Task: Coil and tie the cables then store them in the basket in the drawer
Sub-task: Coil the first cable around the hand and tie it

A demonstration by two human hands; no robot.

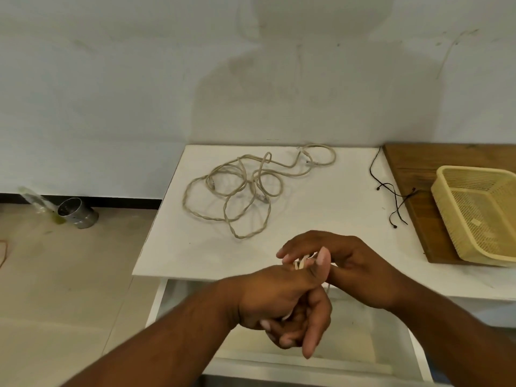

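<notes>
A pale wall (111, 93) and tiled floor (55, 275) frame a white counter (321, 219) carrying a wooden board (413, 174) with the yellow basket (444, 208), a loose tangle of beige cables (252, 177) and black ties (396, 194). Over the open drawer (349, 347), the left hand (279, 300) grips a small pale coil (300, 262), thumb raised. The right hand (351, 261) lays its fingers over the coil; I cannot tell whether it pinches.

metal can (78, 213) on floor (69, 275) far l; wood board (413, 174) on white table (321, 219) r side.
</notes>
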